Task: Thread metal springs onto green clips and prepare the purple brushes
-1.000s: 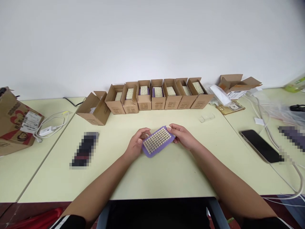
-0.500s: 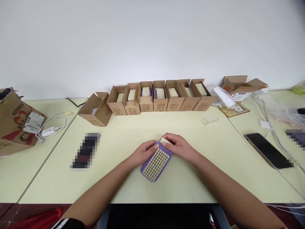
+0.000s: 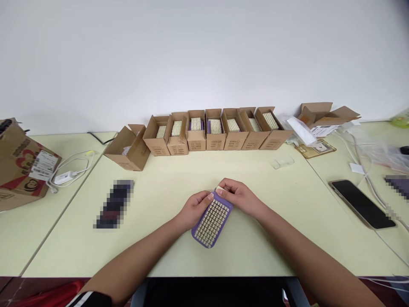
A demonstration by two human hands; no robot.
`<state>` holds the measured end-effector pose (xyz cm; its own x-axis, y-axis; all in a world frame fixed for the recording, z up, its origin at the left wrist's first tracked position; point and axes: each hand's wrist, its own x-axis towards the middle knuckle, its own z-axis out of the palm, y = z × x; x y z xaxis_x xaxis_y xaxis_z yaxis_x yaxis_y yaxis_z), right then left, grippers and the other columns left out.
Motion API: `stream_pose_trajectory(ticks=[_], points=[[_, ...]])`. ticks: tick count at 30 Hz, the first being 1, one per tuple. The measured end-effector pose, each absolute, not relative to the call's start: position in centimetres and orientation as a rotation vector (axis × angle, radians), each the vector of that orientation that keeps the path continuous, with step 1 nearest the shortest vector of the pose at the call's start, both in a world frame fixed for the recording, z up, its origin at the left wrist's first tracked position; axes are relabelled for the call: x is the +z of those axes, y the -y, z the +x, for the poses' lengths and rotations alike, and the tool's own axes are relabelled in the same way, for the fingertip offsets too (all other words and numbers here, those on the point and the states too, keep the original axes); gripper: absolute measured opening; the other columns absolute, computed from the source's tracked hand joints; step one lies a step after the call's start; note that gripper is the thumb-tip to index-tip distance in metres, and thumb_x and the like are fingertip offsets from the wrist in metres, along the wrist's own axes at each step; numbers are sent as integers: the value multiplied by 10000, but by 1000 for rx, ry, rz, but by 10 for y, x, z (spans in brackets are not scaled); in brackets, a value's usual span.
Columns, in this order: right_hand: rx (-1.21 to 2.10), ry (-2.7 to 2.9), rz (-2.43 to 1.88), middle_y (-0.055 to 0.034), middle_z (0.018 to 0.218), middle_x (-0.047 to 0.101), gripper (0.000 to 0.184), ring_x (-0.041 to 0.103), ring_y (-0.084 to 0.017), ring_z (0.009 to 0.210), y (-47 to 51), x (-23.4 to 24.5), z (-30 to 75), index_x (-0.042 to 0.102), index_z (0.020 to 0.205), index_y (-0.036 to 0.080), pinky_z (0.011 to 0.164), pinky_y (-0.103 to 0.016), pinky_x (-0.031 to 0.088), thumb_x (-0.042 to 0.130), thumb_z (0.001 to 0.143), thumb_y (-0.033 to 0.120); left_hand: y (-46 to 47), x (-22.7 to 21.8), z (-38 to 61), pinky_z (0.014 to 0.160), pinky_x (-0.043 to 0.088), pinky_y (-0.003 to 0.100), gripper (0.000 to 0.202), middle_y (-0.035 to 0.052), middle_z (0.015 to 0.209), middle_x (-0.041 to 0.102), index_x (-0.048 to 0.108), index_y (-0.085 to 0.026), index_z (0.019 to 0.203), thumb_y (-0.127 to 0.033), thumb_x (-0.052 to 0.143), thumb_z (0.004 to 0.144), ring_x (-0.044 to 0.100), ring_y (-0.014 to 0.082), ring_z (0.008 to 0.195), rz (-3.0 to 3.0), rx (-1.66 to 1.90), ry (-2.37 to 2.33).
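Observation:
A purple tray studded with rows of small cream pegs lies between my hands, low over the pale green table, its long axis running toward me. My left hand grips its left far corner, fingers curled. My right hand is closed over the far end, pinching a small cream piece at the tray's top edge.
A row of several open brown cartons holding similar peg trays lines the far edge, with one tipped carton at its left. A phone and cables lie right; a blurred dark object and a charger lie left.
The tray turned from lying crosswise to pointing toward me and came closer. Both hands shifted to its far end, the right now pinching a cream piece there.

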<state>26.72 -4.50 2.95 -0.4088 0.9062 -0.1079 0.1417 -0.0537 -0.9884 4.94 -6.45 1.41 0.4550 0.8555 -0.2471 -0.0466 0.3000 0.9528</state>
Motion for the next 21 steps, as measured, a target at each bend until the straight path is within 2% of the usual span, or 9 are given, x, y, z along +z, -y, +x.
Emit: stream_pose_trajectory(ticks=[8, 9, 12, 14, 18, 21], points=[[1652, 1559, -1086, 2, 827, 592, 423, 499, -153, 731, 42, 28, 273, 649, 940, 213, 668, -290, 372, 676, 964, 634, 63, 15, 49, 661, 418, 279, 501, 8, 794, 592, 655, -177, 908, -677, 657, 935, 526, 144, 714, 1132, 677, -919], [1665, 1575, -1077, 3, 824, 587, 420, 496, -152, 732, 41, 28, 274, 649, 944, 212, 668, -289, 368, 676, 967, 630, 63, 15, 49, 670, 424, 278, 474, 7, 806, 596, 660, -183, 950, -658, 661, 943, 534, 145, 723, 1141, 683, -911], [1677, 1638, -1053, 14, 797, 552, 411, 470, -146, 721, 41, 28, 276, 646, 934, 209, 653, -285, 340, 685, 966, 617, 62, 15, 47, 738, 473, 283, 433, 20, 974, 644, 622, -249, 1238, -564, 705, 954, 592, 156, 810, 1166, 762, -827], [1676, 1665, -1038, 24, 777, 512, 409, 442, -138, 709, 43, 28, 276, 636, 915, 206, 639, -280, 317, 699, 959, 607, 62, 14, 44, 759, 489, 280, 448, 30, 1093, 640, 570, -286, 1312, -508, 726, 956, 615, 151, 846, 1189, 782, -753], [1700, 1695, -1016, 45, 749, 430, 408, 385, -121, 689, 45, 29, 276, 623, 899, 196, 623, -272, 278, 726, 946, 588, 59, 12, 40, 682, 459, 241, 356, 35, 1158, 605, 559, -253, 1223, -454, 719, 977, 609, 109, 786, 1219, 734, -661], [1698, 1720, -1029, 48, 745, 422, 401, 373, -118, 686, 45, 31, 281, 635, 917, 192, 619, -273, 269, 720, 953, 582, 58, 12, 40, 686, 464, 242, 332, 36, 1178, 602, 532, -250, 1225, -425, 699, 999, 623, 108, 801, 1221, 715, -634]])
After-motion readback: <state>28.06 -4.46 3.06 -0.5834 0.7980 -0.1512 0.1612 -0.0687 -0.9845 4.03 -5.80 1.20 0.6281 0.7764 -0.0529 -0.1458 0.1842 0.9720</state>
